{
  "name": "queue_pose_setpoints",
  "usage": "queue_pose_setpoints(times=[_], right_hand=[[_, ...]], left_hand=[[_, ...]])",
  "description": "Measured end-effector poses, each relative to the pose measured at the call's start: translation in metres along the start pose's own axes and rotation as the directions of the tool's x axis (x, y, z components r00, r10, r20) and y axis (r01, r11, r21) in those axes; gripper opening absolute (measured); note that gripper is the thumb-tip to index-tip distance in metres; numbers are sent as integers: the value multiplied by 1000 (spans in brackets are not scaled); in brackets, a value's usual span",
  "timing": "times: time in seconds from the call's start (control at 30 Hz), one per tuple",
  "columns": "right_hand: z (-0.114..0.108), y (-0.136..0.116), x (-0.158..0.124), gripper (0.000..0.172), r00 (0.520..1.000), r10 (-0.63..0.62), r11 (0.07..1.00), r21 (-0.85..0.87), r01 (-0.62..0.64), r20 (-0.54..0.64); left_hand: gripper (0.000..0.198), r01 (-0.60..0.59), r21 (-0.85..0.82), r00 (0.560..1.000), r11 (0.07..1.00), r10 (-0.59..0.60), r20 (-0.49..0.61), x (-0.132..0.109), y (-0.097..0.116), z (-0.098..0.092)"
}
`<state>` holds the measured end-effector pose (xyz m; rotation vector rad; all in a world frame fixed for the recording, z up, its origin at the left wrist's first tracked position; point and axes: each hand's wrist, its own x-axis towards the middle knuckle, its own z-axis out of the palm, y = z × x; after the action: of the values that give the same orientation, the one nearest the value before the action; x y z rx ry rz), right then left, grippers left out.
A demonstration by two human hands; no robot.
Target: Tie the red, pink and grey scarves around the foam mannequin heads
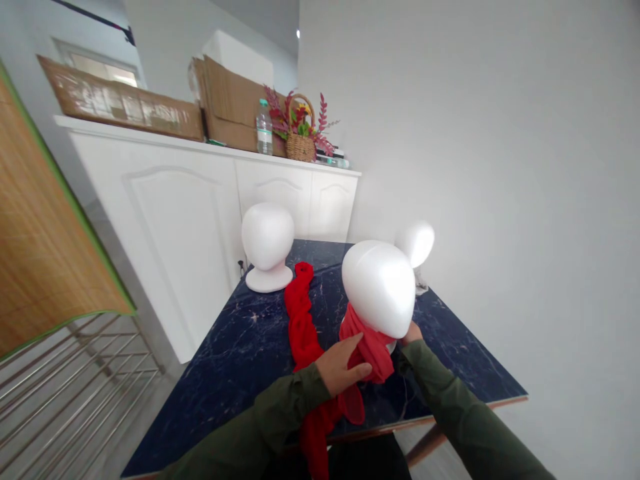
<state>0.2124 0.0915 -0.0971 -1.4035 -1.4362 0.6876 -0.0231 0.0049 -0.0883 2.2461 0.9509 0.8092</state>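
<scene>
A white foam mannequin head (377,283) stands near the front edge of the table, tilted in view. Around its neck is wrapped a coral-red scarf (377,353), bunched at the front with an end hanging lower. My left hand (343,367) lies against the scarf's left side, thumb and index finger apart. On the neck's other side is my right hand (413,332); the head and scarf hide most of its fingers. A long, brighter red knitted scarf (303,323) stretches along the table, passing under my left forearm and over the front edge.
A second white mannequin head (269,237) stands at the back left, and a bright white rounded form (421,243) shows by the wall. Behind the dark marbled table (240,353) a white cabinet (185,200) bears boxes, a bottle (264,130) and a flower basket (300,147).
</scene>
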Motion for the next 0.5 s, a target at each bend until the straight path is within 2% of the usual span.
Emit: queue_pose_setpoints(times=[0.13, 0.23, 0.3, 0.37, 0.5], right_hand=[[17, 4, -16, 46, 999, -10, 998, 69, 12, -40], [27, 17, -36, 49, 983, 48, 976, 218, -8, -175], [33, 27, -47, 48, 963, 112, 965, 257, -46, -245], [36, 35, -52, 46, 955, 139, 975, 206, -85, -261], [38, 40, -51, 41, 959, 103, 984, 170, -59, -263]], left_hand=[[84, 142, 6, 989, 990, -142, -38, 12, 11, 18], [87, 198, 63, 974, 978, -189, -124, 19, 15, 27], [84, 205, 120, 968, 971, -183, -169, 22, 17, 32], [79, 217, 196, 965, 956, -180, -192, 23, 18, 35], [50, 192, 300, 975, 934, -146, -169, 19, 19, 34]])
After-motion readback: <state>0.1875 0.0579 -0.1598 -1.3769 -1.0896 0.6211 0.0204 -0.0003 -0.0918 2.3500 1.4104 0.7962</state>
